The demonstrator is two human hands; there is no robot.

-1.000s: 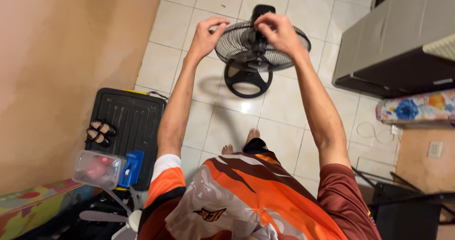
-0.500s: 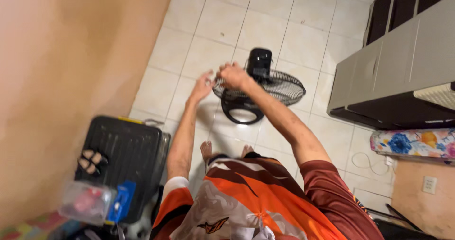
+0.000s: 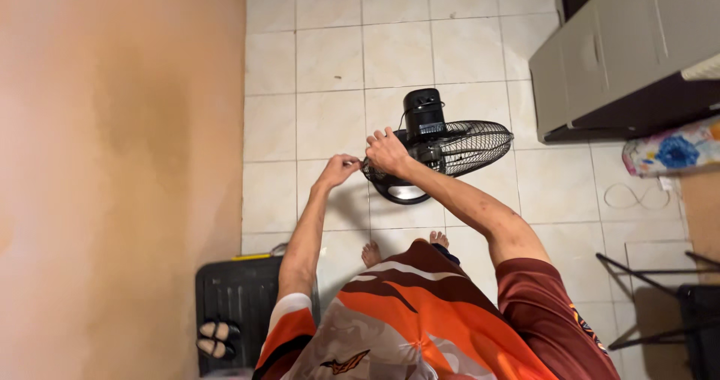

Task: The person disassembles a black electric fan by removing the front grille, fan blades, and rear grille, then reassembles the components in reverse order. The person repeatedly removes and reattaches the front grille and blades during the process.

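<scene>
Black wire mesh is what both hands work on: a fan [image 3: 439, 149] standing on the tiled floor [image 3: 330, 57], seen from the one head view, straight down over the person's orange shirt [image 3: 420, 327].

The right hand [image 3: 388, 152] lies on the near-left rim of the fan's cage, fingers curled over the wires and closed on the rim. The left hand [image 3: 338, 170] sits just beside that rim, fingertips pinched together as if on a small clip or catch; whether it actually holds anything is too small to tell. The fan's motor housing [image 3: 424, 112] sits on the far side of the cage and its round base [image 3: 403, 191] shows beneath.

Judging from this, the step in hand is work at the cage's edge, steadying with one hand and fingering a fastener with the other. The next move would call for a firm hold on the cage while the left fingers find the catch.

No packages or labels can be made out. A black case [image 3: 240, 305] lies by the wall with sandals [image 3: 216, 338] on it; a flowered cloth [image 3: 671, 149] lies at right, below a grey cabinet [image 3: 600, 50].
</scene>
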